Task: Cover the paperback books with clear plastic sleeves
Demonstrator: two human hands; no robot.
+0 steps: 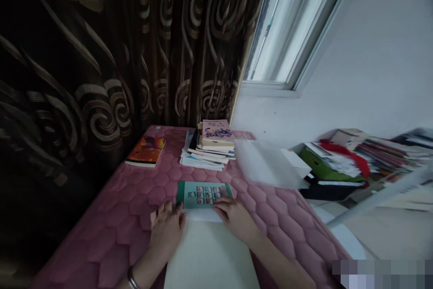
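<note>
A green book (pixel 199 192) with rows of small pictures on its cover lies on the pink quilted surface before me. Below it is a white strip (pixel 203 215), and a long pale sheet (pixel 209 255) runs from there toward me. My left hand (pixel 167 223) rests at the book's lower left corner, fingers apart, thumb by the edge of the strip. At the lower right corner, my right hand (pixel 235 217) has its fingertips over the cover, thumb and fingers close together on the book. What lies beneath the fingers is hidden.
A stack of books and papers (pixel 211 147) stands farther back on the quilted pad (pixel 135 205). To its left lies an orange book (pixel 147 150). Crumpled clear plastic (pixel 267 162) lies at right, near piled papers and a green box (pixel 321 165). A dark patterned curtain (pixel 162 45) hangs behind.
</note>
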